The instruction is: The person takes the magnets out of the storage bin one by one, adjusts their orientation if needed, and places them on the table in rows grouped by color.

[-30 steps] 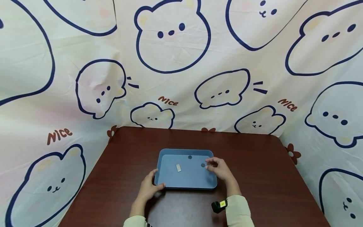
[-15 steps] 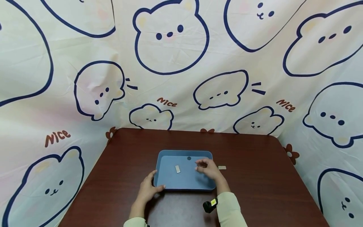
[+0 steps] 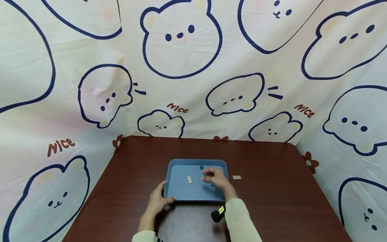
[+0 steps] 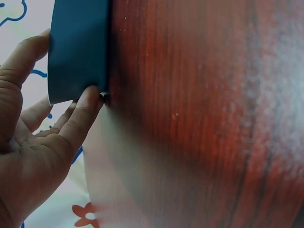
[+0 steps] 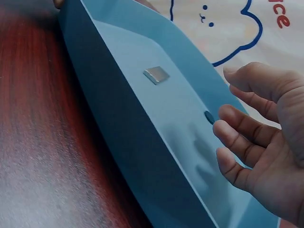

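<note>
A shallow blue tray (image 3: pixel 181 192) lies on the table. My left hand (image 3: pixel 158 200) holds its near left corner, thumb on the front wall and fingers along the left side; the left wrist view shows fingertips on the tray wall (image 4: pixel 78 52). Over the tray's right half hovers my right hand (image 3: pixel 216 178), fingers loosely bent and apart, nothing visible between them in the right wrist view. Inside the tray are a small silver rectangular block (image 5: pixel 156 75) and a dark round disc (image 3: pixel 201 167) near the far wall. My right hand covers part of the tray floor.
Right of the tray, a second pale rectangular block (image 3: pixel 237 177) lies on the dark brown wooden table (image 3: pixel 272 195). A cloth printed with bears (image 3: pixel 181 50) hangs around the table's back and sides. A black device (image 3: pixel 217 214) sits at my right wrist.
My right hand has moved left from the tray's right edge to over its floor, uncovering the block on the table and covering where a second dark disc lay. The left hand stays.
</note>
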### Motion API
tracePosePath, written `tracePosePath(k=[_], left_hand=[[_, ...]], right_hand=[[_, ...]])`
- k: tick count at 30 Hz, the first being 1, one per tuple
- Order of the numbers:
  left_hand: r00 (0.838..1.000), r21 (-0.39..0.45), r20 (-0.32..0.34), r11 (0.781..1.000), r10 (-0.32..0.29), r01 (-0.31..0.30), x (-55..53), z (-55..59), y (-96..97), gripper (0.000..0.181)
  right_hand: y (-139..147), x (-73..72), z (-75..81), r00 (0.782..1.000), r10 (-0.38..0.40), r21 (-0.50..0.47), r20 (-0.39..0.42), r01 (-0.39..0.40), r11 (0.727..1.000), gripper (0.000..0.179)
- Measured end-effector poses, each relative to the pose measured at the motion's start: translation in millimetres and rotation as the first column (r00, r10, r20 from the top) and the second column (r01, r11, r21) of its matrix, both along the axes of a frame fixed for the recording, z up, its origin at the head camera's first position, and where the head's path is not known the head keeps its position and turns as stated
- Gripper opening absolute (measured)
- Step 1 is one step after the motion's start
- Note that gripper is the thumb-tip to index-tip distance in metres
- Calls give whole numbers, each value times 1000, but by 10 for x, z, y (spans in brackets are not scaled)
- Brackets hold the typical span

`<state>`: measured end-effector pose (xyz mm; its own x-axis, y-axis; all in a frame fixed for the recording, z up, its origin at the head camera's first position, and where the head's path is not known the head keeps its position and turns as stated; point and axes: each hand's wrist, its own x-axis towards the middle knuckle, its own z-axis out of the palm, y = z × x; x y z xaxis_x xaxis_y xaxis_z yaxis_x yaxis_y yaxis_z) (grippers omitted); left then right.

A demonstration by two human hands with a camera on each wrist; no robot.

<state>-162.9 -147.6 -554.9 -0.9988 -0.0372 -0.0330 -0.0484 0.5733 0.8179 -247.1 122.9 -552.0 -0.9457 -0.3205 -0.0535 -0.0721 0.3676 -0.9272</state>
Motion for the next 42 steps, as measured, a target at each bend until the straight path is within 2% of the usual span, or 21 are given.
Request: tracePosePath(k=[16,23,27,31,34,37,42], left_hand=[[1000,1,9,1000,10,-10,-15,-6,2,83],[1000,7,12,1000,11,-11,-24,-14,-1,83],[1000,14,12,1000,7,-8,-31,-18,2,83],[1000,17,7,1000,15,-15,-39,-21,-2,83],[1000,18,13,1000,17,-17,-44,-25,-7,84],[1000,19,26,1000,11,-11,-46,-26,-10,84],[999,31,36,999,9,-10,-43,-18,-2,84]], right_hand=[[-283,-69,-99,998,37,38,42,-38,999,28],[-367,-134,-122,995,-17,76,95,9,997,24],[-410,-125,-97,997,-14,95,72,7,995,20],[-490,-129,-72,996,-28,136,84,16,991,21],[-550,-125,-54,996,-49,190,68,35,981,20],[-602,-113,-50,998,-61,251,17,55,967,21],[-682,-84,-52,993,-94,354,-72,113,928,24]])
